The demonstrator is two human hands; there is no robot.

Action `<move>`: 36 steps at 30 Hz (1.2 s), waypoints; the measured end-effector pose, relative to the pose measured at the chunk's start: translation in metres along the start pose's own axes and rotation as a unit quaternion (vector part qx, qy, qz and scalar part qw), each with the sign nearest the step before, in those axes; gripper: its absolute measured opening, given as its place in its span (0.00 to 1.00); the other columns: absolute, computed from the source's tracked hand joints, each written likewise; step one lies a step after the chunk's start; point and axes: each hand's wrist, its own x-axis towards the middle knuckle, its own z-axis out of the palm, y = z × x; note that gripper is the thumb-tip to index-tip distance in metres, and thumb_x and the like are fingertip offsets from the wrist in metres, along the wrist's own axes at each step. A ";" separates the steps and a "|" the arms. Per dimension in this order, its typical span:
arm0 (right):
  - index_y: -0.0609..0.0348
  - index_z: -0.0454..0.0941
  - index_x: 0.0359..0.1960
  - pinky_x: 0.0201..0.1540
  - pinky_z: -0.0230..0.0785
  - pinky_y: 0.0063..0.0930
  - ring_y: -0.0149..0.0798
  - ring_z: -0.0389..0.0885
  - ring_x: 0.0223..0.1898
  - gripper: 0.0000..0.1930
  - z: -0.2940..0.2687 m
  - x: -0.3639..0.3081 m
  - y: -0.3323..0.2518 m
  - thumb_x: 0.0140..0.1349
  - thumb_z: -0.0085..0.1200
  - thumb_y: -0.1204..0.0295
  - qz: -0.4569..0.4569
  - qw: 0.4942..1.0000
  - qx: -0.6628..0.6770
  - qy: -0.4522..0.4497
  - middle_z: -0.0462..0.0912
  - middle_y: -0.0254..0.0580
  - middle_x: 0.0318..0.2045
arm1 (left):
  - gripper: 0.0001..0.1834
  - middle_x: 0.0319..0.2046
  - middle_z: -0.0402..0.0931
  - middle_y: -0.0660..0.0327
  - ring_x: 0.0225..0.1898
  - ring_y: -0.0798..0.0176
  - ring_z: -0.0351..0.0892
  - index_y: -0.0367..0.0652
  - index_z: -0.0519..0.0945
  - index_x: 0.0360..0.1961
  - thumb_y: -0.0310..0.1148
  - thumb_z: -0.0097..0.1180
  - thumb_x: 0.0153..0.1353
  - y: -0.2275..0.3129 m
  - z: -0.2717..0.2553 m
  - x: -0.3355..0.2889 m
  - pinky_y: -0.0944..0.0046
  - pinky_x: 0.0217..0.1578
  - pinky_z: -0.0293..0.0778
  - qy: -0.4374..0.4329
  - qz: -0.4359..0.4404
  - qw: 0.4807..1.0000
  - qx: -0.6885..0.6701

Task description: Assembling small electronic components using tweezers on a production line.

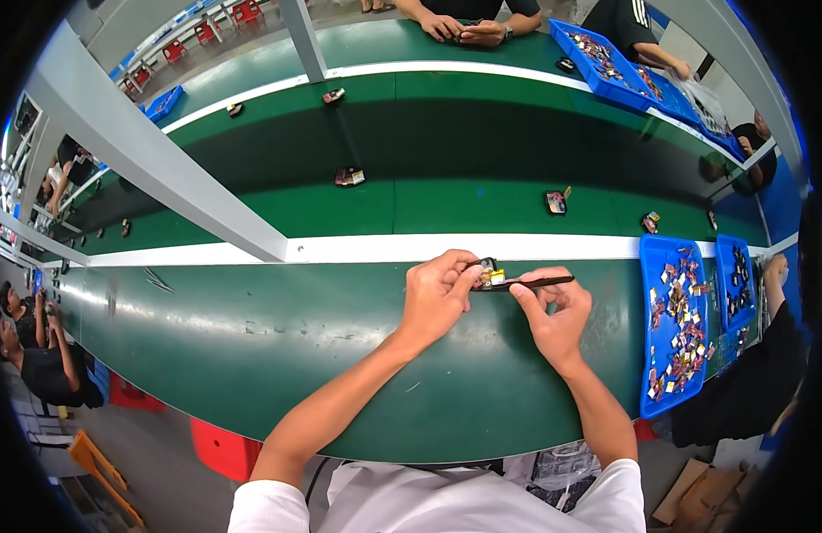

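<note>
1. Above the far side of the green table [358, 355], near the middle, the small part [492, 276] is held up in the left hand [438, 298]; thumb and fingers pinch it at its left side.
2. Small part: compact, blocky, with a dark casing and a yellow piece facing up; finer detail too small to read.
3. Right hand [558, 315]: thumb and fingers pinch a black tool [553, 282], slim, straight and smooth-looking.
4. Axes: the tool's long axis runs left to right, almost level, its right end slightly farther from the body. Left end points at the small part, along its near edge; cannot tell whether they touch. Small part roughly as wide as deep, no clear long axis.
5. Table surface: smooth, glossy, with pale scuffs and dark marks; thin strips [159, 280] lie at far left.
6. Right of the hands, well apart: a blue tray [646, 355], shallow, heaped with loose small pieces; a smaller blue tray [742, 327] just beyond it.
7. Past the hands, a white rail [482, 247] borders a green strip carrying scattered dark units [556, 202].
8. Grey post [162, 151] slants across the left, blocking part of that strip; the space around both hands is unobstructed.
</note>
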 end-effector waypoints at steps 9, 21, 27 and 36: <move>0.65 0.82 0.38 0.19 0.51 0.14 0.15 0.64 0.16 0.08 0.006 0.001 0.000 0.58 0.68 0.81 0.012 0.999 -0.032 0.026 0.80 0.29 0.20 | 0.09 0.28 0.84 0.59 0.19 0.74 0.75 0.32 0.82 0.46 0.27 0.58 0.69 0.000 -0.002 0.000 0.73 0.16 0.70 0.003 0.024 1.000 0.008; 0.66 0.80 0.41 0.19 0.51 0.14 0.16 0.67 0.19 0.09 0.005 0.003 -0.005 0.60 0.66 0.80 0.155 0.980 0.119 0.029 0.83 0.35 0.25 | 0.09 0.30 0.83 0.57 0.21 0.73 0.78 0.31 0.81 0.47 0.24 0.58 0.68 0.003 -0.002 -0.001 0.72 0.18 0.73 -0.016 0.022 1.000 -0.009; 0.65 0.81 0.40 0.19 0.50 0.15 0.16 0.66 0.19 0.08 -0.004 0.008 -0.009 0.62 0.65 0.78 0.240 0.962 0.130 -0.007 0.85 0.38 0.26 | 0.10 0.31 0.83 0.57 0.21 0.72 0.78 0.30 0.80 0.47 0.23 0.57 0.68 0.003 -0.002 0.000 0.72 0.18 0.73 -0.034 0.023 0.998 -0.038; 0.66 0.80 0.40 0.21 0.56 0.14 0.18 0.74 0.23 0.08 -0.003 0.006 -0.009 0.62 0.65 0.80 0.227 0.965 0.131 -0.014 0.86 0.40 0.29 | 0.12 0.29 0.83 0.58 0.20 0.72 0.78 0.30 0.82 0.49 0.27 0.57 0.69 -0.001 -0.004 0.000 0.72 0.18 0.73 -0.045 0.015 0.998 -0.046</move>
